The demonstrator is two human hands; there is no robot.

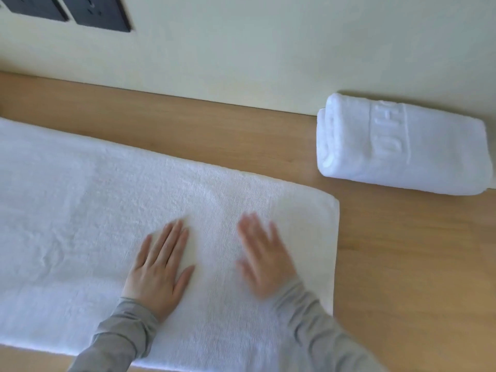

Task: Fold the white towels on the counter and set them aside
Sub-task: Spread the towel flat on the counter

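A long white towel (80, 210) lies flat across the wooden counter (402, 264), running off the left edge of the view. Both my hands press flat on its right part, fingers straight. My left hand (158, 269) rests palm down near the middle of the towel. My right hand (264, 256) lies palm down a little to the right and looks blurred. A second white towel (402, 146) sits folded into a thick bundle at the back right, against the wall.
A pale wall (241, 49) rises behind the counter, with two dark socket plates (96, 12) at the upper left. Bare wood shows between the flat towel's right edge and the folded bundle.
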